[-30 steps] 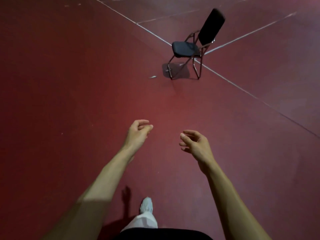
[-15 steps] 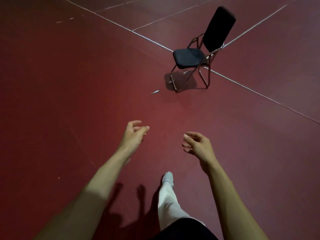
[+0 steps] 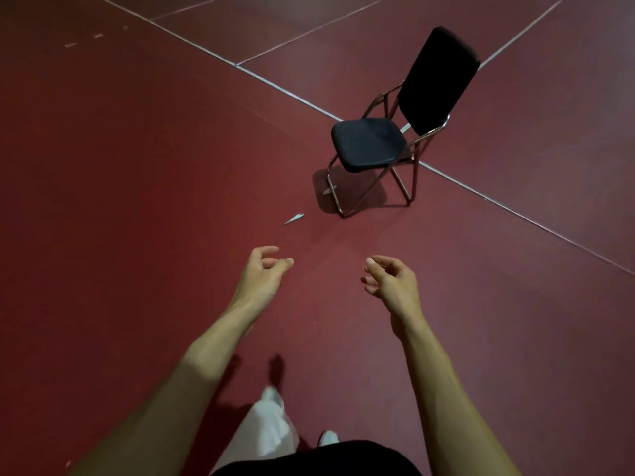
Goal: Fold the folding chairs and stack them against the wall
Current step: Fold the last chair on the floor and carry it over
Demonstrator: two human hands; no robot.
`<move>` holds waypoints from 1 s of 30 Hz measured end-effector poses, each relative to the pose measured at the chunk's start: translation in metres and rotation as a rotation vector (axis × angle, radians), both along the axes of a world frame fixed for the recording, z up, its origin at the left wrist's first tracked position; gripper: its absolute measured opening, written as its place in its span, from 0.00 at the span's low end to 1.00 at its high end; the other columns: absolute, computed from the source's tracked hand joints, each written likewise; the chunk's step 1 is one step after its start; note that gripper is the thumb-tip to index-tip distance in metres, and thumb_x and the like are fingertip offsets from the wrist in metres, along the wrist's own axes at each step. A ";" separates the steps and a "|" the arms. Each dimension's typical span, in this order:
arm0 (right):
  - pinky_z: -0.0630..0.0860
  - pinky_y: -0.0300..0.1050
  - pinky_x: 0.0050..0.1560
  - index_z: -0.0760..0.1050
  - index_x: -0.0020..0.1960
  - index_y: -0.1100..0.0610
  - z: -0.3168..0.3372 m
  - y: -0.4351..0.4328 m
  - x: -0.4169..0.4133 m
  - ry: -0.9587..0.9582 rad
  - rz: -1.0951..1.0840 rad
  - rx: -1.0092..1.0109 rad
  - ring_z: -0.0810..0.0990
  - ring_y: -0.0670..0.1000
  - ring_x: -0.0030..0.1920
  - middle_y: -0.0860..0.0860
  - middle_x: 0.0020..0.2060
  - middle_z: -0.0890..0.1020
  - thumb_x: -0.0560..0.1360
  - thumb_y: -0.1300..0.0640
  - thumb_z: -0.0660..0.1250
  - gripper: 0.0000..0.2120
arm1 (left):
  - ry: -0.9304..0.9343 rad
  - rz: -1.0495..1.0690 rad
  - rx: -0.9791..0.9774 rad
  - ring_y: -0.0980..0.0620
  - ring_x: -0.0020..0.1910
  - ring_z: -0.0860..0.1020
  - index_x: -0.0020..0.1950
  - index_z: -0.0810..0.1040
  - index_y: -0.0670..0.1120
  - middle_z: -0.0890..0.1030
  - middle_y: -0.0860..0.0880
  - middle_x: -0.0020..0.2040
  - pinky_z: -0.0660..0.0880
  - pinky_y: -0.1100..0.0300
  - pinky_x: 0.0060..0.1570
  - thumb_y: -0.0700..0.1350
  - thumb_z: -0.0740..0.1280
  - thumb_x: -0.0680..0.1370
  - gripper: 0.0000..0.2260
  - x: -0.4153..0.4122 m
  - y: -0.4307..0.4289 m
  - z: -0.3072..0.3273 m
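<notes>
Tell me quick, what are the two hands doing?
Left hand: open, fingers loosely curled, holding nothing.
Right hand: open, fingers loosely curled, holding nothing.

An indoor sports hall or court: a wide dark-red floor (image 3: 137, 166) crossed by painted white lines (image 3: 285, 94), with one folding chair (image 3: 395, 132) ahead of the hands.

Both bare forearms extend forward, roughly parallel and apart. Left hand (image 3: 263, 274): fingers loosely curled inward, thumb near the fingertips, nothing held. Right hand (image 3: 391, 280): palm turned inward, fingers half curled, nothing held. One white-trousered leg is forward between the arms.
</notes>
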State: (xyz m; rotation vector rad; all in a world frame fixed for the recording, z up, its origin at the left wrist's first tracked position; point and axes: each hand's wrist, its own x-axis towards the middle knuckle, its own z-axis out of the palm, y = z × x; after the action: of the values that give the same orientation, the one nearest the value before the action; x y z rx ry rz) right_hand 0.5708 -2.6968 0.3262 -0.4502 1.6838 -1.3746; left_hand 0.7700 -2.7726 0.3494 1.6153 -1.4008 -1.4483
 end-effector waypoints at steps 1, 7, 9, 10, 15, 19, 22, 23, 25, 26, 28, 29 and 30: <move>0.76 0.40 0.40 0.77 0.55 0.59 -0.001 -0.017 -0.002 0.010 -0.012 0.008 0.80 0.46 0.37 0.55 0.45 0.81 0.76 0.59 0.68 0.08 | 0.007 0.007 0.007 0.46 0.54 0.80 0.57 0.73 0.51 0.80 0.47 0.51 0.75 0.45 0.61 0.55 0.69 0.67 0.20 -0.003 -0.020 -0.004; 0.75 0.42 0.40 0.76 0.50 0.59 -0.010 -0.174 0.007 -0.089 -0.020 0.020 0.79 0.51 0.37 0.55 0.41 0.79 0.77 0.62 0.67 0.03 | 0.162 0.160 0.073 0.52 0.46 0.75 0.51 0.73 0.48 0.78 0.49 0.46 0.73 0.54 0.52 0.47 0.68 0.78 0.06 -0.010 -0.185 -0.035; 0.75 0.42 0.40 0.76 0.51 0.60 -0.007 -0.246 0.013 -0.088 -0.008 0.030 0.78 0.51 0.37 0.54 0.40 0.78 0.77 0.62 0.67 0.03 | 0.177 0.171 0.076 0.53 0.45 0.75 0.48 0.73 0.49 0.77 0.49 0.43 0.72 0.54 0.50 0.47 0.67 0.78 0.05 -0.007 -0.255 -0.035; 0.75 0.42 0.40 0.76 0.50 0.59 -0.004 -0.276 0.013 -0.085 -0.011 0.031 0.78 0.50 0.37 0.54 0.39 0.78 0.77 0.62 0.67 0.02 | 0.180 0.160 0.079 0.52 0.45 0.75 0.48 0.73 0.50 0.77 0.50 0.43 0.72 0.53 0.51 0.47 0.67 0.78 0.04 -0.006 -0.285 -0.032; 0.76 0.43 0.42 0.76 0.55 0.61 0.005 -0.410 -0.002 -0.035 -0.036 0.052 0.78 0.48 0.35 0.55 0.43 0.80 0.77 0.61 0.67 0.08 | 0.141 0.101 0.068 0.52 0.47 0.76 0.47 0.73 0.50 0.78 0.50 0.43 0.73 0.53 0.54 0.48 0.67 0.78 0.04 -0.014 -0.426 -0.016; 0.76 0.42 0.41 0.76 0.57 0.62 -0.003 -0.488 -0.027 -0.057 -0.116 0.040 0.78 0.47 0.35 0.56 0.44 0.82 0.77 0.60 0.67 0.10 | 0.108 0.036 0.078 0.52 0.48 0.77 0.50 0.74 0.49 0.79 0.50 0.45 0.74 0.52 0.56 0.48 0.67 0.79 0.05 -0.037 -0.516 -0.016; 0.75 0.41 0.39 0.75 0.57 0.62 -0.017 -0.547 -0.051 -0.106 -0.165 0.039 0.77 0.47 0.34 0.55 0.42 0.80 0.77 0.61 0.67 0.10 | 0.084 0.004 0.087 0.51 0.48 0.77 0.50 0.75 0.49 0.79 0.49 0.46 0.74 0.52 0.54 0.48 0.67 0.78 0.05 -0.064 -0.581 -0.025; 0.75 0.41 0.38 0.75 0.56 0.62 -0.023 -0.566 -0.059 -0.119 -0.175 0.042 0.77 0.47 0.34 0.55 0.42 0.80 0.77 0.61 0.67 0.09 | 0.077 -0.007 0.095 0.51 0.47 0.77 0.49 0.74 0.49 0.79 0.48 0.45 0.74 0.53 0.52 0.48 0.68 0.78 0.04 -0.074 -0.599 -0.028; 0.74 0.42 0.39 0.75 0.54 0.60 -0.034 -0.606 -0.078 -0.146 -0.198 0.040 0.78 0.48 0.34 0.54 0.41 0.80 0.76 0.61 0.67 0.07 | 0.054 -0.045 0.101 0.51 0.47 0.77 0.49 0.74 0.49 0.79 0.48 0.45 0.73 0.54 0.50 0.48 0.68 0.78 0.05 -0.100 -0.639 -0.035; 0.74 0.42 0.38 0.75 0.53 0.60 -0.043 -0.633 -0.095 -0.164 -0.223 0.042 0.78 0.48 0.35 0.54 0.41 0.80 0.76 0.61 0.68 0.06 | 0.023 -0.082 0.100 0.50 0.48 0.77 0.49 0.74 0.49 0.80 0.48 0.46 0.74 0.53 0.51 0.49 0.68 0.78 0.06 -0.120 -0.669 -0.038; 0.73 0.40 0.34 0.75 0.53 0.59 -0.048 -0.666 -0.113 -0.198 -0.256 0.020 0.78 0.49 0.35 0.54 0.40 0.81 0.76 0.60 0.68 0.06 | -0.017 -0.142 0.094 0.49 0.51 0.79 0.49 0.75 0.50 0.81 0.49 0.48 0.75 0.51 0.56 0.55 0.69 0.74 0.11 -0.143 -0.707 -0.034; 0.72 0.40 0.33 0.75 0.53 0.59 -0.054 -0.692 -0.132 -0.207 -0.292 0.032 0.78 0.49 0.36 0.53 0.40 0.81 0.76 0.60 0.68 0.07 | -0.060 -0.171 0.089 0.49 0.52 0.80 0.49 0.75 0.51 0.82 0.49 0.48 0.75 0.49 0.57 0.58 0.69 0.70 0.14 -0.164 -0.739 -0.037; 0.71 0.40 0.32 0.75 0.53 0.59 -0.057 -0.718 -0.153 -0.220 -0.326 0.059 0.79 0.49 0.36 0.53 0.40 0.81 0.76 0.59 0.67 0.07 | -0.105 -0.199 0.093 0.49 0.52 0.80 0.49 0.75 0.52 0.82 0.49 0.49 0.75 0.47 0.58 0.58 0.69 0.69 0.14 -0.187 -0.771 -0.038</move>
State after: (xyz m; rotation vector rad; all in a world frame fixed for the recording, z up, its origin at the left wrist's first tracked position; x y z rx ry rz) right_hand 0.4179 -3.4144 0.2689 0.0142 1.6576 -1.5385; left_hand 0.5831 -3.5437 0.3118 1.6698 -1.6141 -1.5807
